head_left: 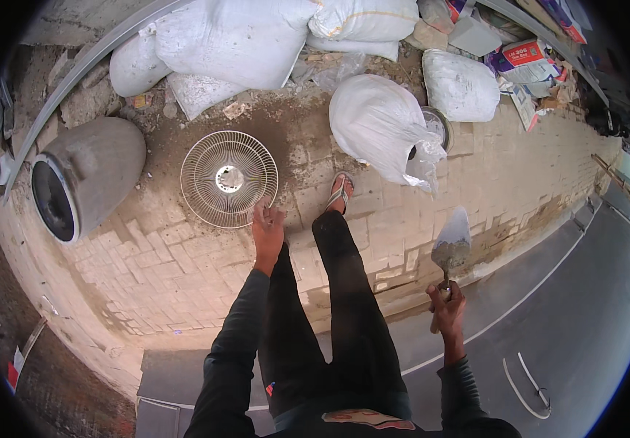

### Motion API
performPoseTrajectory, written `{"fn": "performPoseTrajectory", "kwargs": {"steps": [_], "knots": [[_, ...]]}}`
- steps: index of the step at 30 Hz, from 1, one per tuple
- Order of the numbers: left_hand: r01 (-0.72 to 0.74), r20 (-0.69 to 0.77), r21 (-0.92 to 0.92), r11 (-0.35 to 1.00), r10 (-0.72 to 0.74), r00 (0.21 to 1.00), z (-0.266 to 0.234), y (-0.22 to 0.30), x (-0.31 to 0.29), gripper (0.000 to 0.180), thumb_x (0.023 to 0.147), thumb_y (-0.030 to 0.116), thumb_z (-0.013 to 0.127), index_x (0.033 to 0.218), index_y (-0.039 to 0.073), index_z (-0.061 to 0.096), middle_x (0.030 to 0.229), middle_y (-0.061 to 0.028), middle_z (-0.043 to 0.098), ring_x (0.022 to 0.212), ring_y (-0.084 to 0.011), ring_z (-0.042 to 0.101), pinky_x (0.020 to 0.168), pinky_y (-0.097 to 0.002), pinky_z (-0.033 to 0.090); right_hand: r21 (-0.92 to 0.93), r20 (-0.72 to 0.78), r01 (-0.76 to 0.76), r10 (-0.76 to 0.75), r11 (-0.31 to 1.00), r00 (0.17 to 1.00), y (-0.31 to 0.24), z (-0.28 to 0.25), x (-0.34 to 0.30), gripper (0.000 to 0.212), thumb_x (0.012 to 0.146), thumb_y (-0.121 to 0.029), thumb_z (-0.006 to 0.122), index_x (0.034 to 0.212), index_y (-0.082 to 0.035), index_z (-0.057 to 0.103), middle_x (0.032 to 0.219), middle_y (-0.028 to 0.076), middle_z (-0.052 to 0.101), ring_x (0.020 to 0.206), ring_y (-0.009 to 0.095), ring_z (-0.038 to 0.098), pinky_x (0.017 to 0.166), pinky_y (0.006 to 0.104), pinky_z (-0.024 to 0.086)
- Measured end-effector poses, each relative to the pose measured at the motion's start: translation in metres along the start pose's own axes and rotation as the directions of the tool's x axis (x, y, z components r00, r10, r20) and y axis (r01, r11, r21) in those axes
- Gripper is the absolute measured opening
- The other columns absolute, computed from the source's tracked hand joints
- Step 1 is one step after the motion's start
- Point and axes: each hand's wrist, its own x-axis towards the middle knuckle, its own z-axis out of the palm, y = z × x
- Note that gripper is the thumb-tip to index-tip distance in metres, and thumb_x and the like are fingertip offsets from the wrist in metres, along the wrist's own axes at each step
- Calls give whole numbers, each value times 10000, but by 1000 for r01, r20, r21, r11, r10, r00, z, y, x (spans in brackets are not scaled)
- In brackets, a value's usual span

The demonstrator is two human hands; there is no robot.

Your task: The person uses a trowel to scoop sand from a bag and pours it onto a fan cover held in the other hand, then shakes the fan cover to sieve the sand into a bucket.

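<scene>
My left hand (268,235) has its fingers curled at the lower right rim of a round white wire fan guard (199,175), gripping it. The guard has a pale hub in its middle, and brick paving shows through the wires. In my right hand (448,312), off to the right, is a pointing trowel (450,245), held by its wooden handle with the blade pointing away from me. Grey residue covers the lower part of the blade. Beyond the guard, a patch of dark, damp-looking dirt (275,128) lies on the ground.
A large grey jar (107,171) lies on its side at left. Ahead stands a white plastic bag (369,120) beside a round bucket (439,130). Full white sacks (231,40) line the far side, with torn cartons (526,62) at far right. Grey flooring (548,314) borders the paving (183,285).
</scene>
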Motion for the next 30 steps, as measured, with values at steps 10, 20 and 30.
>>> {"fn": "performPoseTrajectory", "kwargs": {"steps": [10, 20, 30], "knots": [[-541, 229, 432, 722, 492, 840, 195, 253, -7, 674, 789, 140, 778, 1394, 130, 481, 1118, -101, 561, 1055, -283, 556, 855, -425, 492, -229, 39, 459, -463, 858, 885, -51, -42, 104, 228, 974, -224, 581, 971, 3, 605, 745, 152, 638, 651, 324, 639, 602, 421, 491], [-437, 275, 647, 625, 343, 898, 250, 259, 50, 360, 760, 58, 716, 1100, 128, 625, 971, -120, 674, 848, -397, 668, 699, -484, 529, -521, 318, 665, -602, 535, 733, -101, 35, 235, 258, 965, -265, 575, 913, -13, 548, 727, 141, 637, 645, 332, 686, 574, 445, 549], [-482, 243, 665, 571, 444, 862, 228, 279, 76, 296, 791, 122, 698, 1083, 141, 653, 972, -147, 653, 885, -377, 648, 707, -476, 521, -141, 346, 378, -313, 915, 884, -116, -39, 180, 220, 943, -186, 614, 902, 20, 549, 782, 210, 644, 746, 422, 640, 666, 477, 504]]}}
